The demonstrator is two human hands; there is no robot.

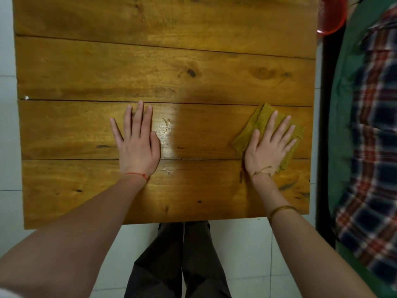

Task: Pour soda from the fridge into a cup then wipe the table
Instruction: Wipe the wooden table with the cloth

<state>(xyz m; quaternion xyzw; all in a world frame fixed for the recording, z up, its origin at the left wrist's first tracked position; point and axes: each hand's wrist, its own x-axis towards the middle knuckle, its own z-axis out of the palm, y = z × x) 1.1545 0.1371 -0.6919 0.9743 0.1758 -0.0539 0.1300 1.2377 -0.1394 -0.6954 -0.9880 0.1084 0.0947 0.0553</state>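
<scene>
Head view, looking straight down: a folded mustard-yellow cloth (261, 122) lies on the wooden table (150, 67), near the table's right edge and on the second plank from the person. The right hand (267, 147) rests flat on top of it, palm down, fingers straight and fanned wide, the thumb lying on the cloth's left part. The cloth shows beyond the fingertips and along the hand's right side. A thin cord bracelet (262, 170) sits at that wrist, and a gold bangle (281, 210) circles the forearm further back.

Well apart to the left, the left hand (137, 145) presses flat on bare wood, palm down, fingers straight and held fairly close together, the little finger spread out to the side. A red thread (137, 174) is tied round its wrist. Just right of this hand the plank shines with a wet-looking glare patch (165, 134).

The table is made of broad planks with dark knots. Below its near edge the person's dark trousers (178, 259) stand on a pale tiled floor (247, 254). At the right of the frame lies plaid fabric (373, 147) on a green surface, and a red mesh item (332, 16) shows at the top right corner.
</scene>
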